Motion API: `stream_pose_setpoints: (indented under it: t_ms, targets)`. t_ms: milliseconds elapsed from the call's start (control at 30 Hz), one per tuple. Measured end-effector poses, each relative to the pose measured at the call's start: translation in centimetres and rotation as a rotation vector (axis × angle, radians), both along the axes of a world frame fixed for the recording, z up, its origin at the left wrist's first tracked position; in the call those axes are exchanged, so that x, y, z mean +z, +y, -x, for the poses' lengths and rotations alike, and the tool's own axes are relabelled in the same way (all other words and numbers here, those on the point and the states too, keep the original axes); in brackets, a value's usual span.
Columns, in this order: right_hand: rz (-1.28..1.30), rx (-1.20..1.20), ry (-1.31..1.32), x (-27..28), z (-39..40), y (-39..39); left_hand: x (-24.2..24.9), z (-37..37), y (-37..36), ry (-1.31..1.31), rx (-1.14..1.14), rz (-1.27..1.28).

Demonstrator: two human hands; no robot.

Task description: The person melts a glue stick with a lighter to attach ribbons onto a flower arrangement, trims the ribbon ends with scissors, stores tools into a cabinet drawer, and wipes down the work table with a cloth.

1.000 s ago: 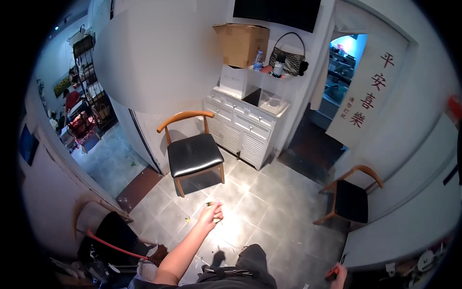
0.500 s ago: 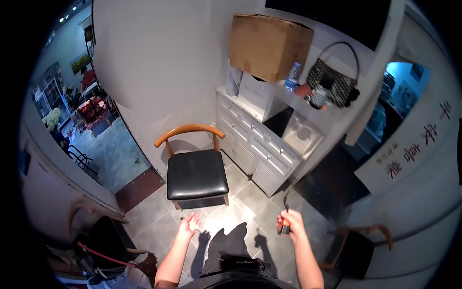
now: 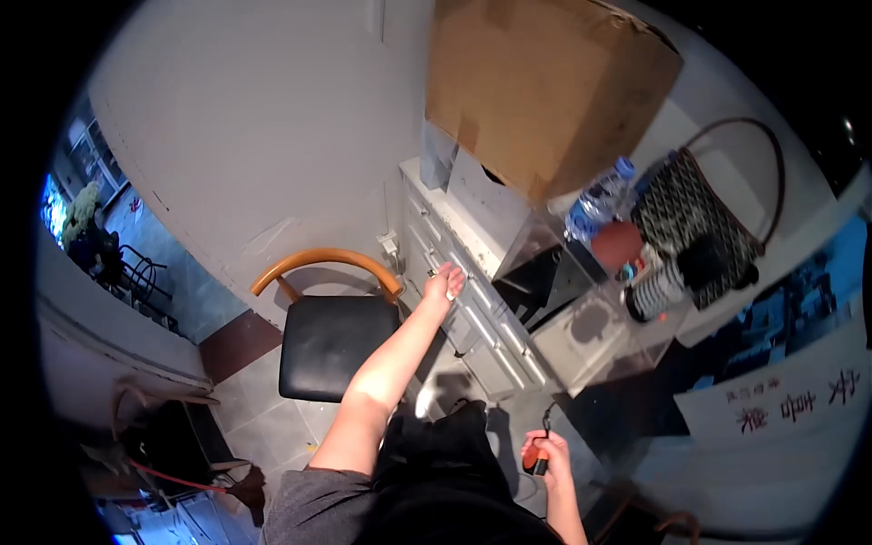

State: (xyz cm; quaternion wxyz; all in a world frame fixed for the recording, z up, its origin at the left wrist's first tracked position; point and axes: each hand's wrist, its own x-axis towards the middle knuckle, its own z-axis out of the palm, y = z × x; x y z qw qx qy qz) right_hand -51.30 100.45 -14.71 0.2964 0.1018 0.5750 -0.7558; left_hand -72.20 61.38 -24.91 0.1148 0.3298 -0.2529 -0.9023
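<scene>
My left hand reaches forward in front of the drawers of the white cabinet, with its fingers curled together around something small and dark that I cannot make out. Low on the right, my right hand is closed around a small orange and black object with a dark cord or strip rising from its top. A wooden chair with a black seat stands to the left of my left arm.
On the cabinet are a large cardboard box, a water bottle, a striped container and a patterned handbag. More chairs stand at the lower left and lower right. A doorway opens at the left.
The view has moved nearer the cabinet and turned. My left hand has moved forward and right, from beside the chair to the drawers. My right hand still holds the orange and black object.
</scene>
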Motion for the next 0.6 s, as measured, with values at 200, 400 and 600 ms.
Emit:
stream_pose_setpoints:
  t_ms: [200,400,600]
  targets:
    - [0.046,0.343,-0.006,2.5,11.1,-7.7,1.8,11.2,-0.7,0.02,0.093,0.075]
    - [-0.091,0.351,-0.074,3.7,15.9,-12.2,0.8,17.4,-0.1,-0.237,0.26,0.686]
    - [-0.095,0.153,-0.069,2.8,19.4,-16.1,1.8,18.3,0.7,-0.329,0.415,0.974]
